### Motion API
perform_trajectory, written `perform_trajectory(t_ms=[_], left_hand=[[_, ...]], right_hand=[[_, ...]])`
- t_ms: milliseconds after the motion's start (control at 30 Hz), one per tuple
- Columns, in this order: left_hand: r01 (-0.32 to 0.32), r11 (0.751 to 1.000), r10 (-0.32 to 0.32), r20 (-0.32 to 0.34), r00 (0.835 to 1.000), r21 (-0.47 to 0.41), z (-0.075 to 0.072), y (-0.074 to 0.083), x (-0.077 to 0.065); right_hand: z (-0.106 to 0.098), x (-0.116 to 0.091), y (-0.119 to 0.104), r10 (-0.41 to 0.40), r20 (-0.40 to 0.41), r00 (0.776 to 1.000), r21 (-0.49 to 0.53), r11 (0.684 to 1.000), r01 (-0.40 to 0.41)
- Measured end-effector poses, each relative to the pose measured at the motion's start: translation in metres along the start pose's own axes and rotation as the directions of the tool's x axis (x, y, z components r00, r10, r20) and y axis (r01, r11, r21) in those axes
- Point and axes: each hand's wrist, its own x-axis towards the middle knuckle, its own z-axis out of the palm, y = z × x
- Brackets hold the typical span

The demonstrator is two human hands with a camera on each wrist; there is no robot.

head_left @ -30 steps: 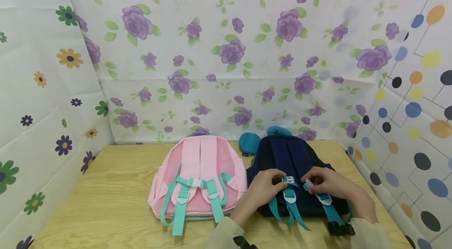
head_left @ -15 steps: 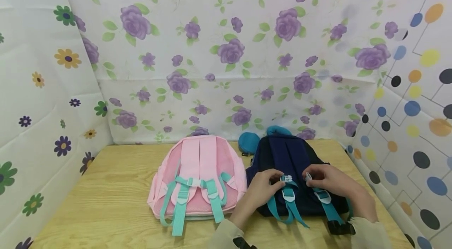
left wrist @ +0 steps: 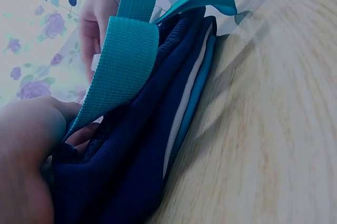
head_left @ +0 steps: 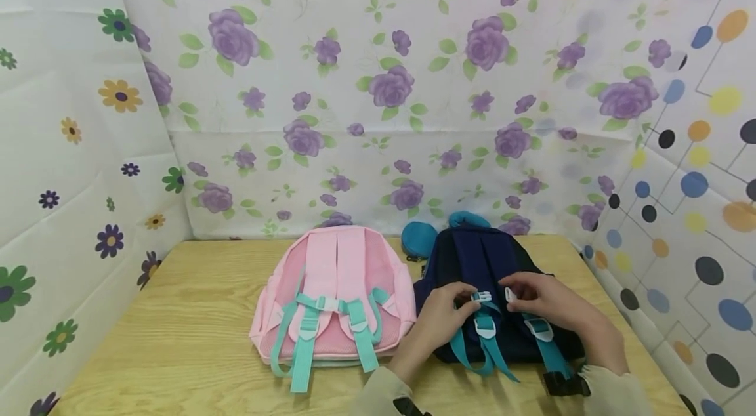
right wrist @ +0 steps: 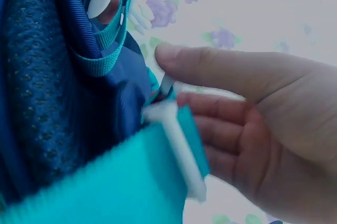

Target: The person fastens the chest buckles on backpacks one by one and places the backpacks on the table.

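A navy backpack with teal straps lies back panel up on the right of the table. My left hand pinches the white pronged buckle half on its left strap; the prongs also show in the right wrist view. A short gap to the right, my right hand holds the white socket half between thumb and fingers. The two halves are apart, facing each other above the backpack. Closer to the right wrist camera, a white strap adjuster sits on a wide teal strap.
Left of the navy one lies a pink backpack, its teal chest strap joined by a white buckle. A round teal pouch lies behind, between the backpacks. Flower-print cloth stands behind the wooden table.
My right hand has turned the socket half and brought it up level with the pronged half. The left hand keeps its hold with little movement.
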Motion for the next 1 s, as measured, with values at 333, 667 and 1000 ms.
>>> perform_trajectory(t_ms=[333,667,1000], left_hand=[[0.008,1.000,-0.008,-0.006,1.000,0.028,0.0010,0.0040,0.0006],[0.017,0.998,-0.017,0.002,1.000,0.053,0.0016,0.0042,0.0019],[0.011,0.999,-0.011,-0.008,1.000,0.039,0.0006,0.0073,0.0008]], right_hand=[[0.0004,0.0016,-0.0031,-0.061,-0.106,0.992,-0.093,0.994,0.051],[0.0031,0.0050,-0.0065,-0.081,-0.079,0.994,-0.112,0.991,0.072],[0.0078,0.0077,-0.0083,-0.058,-0.102,0.993,-0.123,0.991,0.046]])
